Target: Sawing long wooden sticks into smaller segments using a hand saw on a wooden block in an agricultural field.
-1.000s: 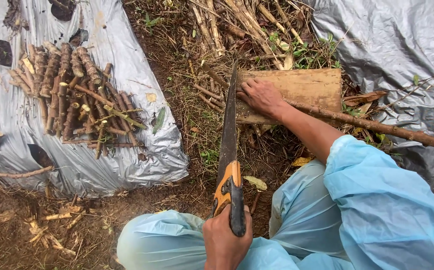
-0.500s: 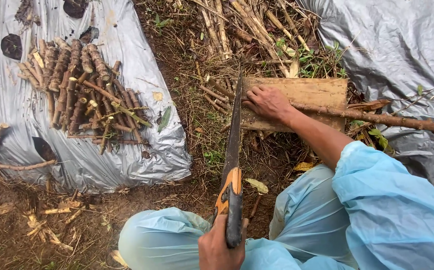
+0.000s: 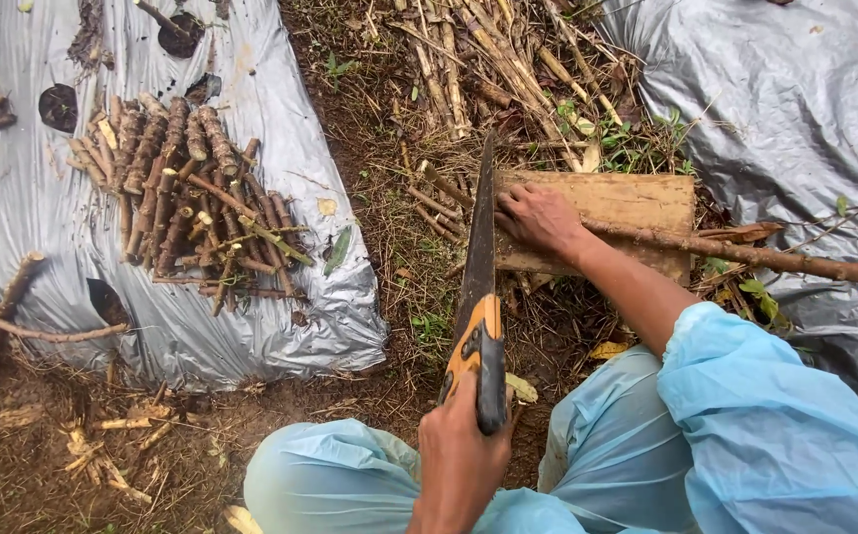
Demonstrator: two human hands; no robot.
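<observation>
Closest to me: my left hand [image 3: 461, 457] is wrapped tight round the orange-and-black plastic handle of a hand saw [image 3: 477, 307], fingers fully curled, no slack. The saw's dark steel blade runs straight away from me toward the near left edge of the block ahead. My knees in pale blue plastic rain trousers [image 3: 350, 485] sit either side of the handle.

Next out: my right hand [image 3: 538, 218] lies palm down on a flat pale wooden board [image 3: 627, 203], fingers bent over the end of a long brown knobbly stem [image 3: 745, 255], pinning it to the board. The stem runs off to the right, over the grey sheet there. Can't tell whether the blade teeth touch the stem.

Left of the saw: a silver-grey plastic ground sheet [image 3: 34, 227] with a pile of short brown cut stem pieces [image 3: 177, 193] on it.

Farthest: a heap of dry pale stalks [image 3: 488, 59] on bare soil, and another silver-grey plastic sheet [image 3: 795, 99] to its right.
</observation>
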